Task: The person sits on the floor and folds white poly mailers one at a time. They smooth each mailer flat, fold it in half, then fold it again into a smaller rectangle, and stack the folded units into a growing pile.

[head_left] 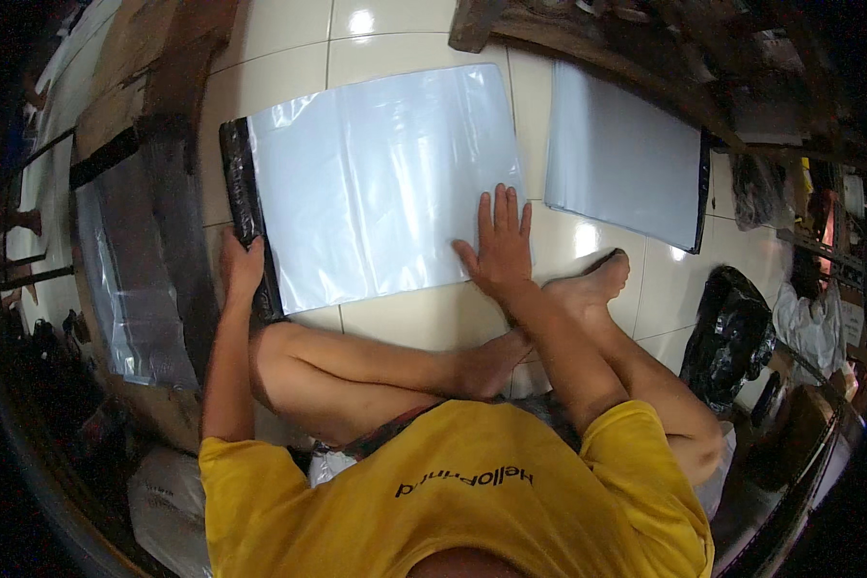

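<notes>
A large white plastic mailing bag [385, 183] with a black strip along its left edge lies flat on the tiled floor before my crossed legs. My left hand [242, 266] is closed on the black strip near its lower end, the thumb on top and the other fingers partly hidden. Spread flat, my right hand [499, 241] rests on the bag's lower right edge, its fingers pointing away from me. Creases and glare run down the bag's shiny surface.
Right of the bag lies a stack of similar white bags [621, 159], beside a dark wooden frame [597, 58]. Cardboard with a clear plastic bag [130, 270] on it stretches along the left. A black plastic bundle [730, 337] and a white carrier bag [809, 323] sit at the right.
</notes>
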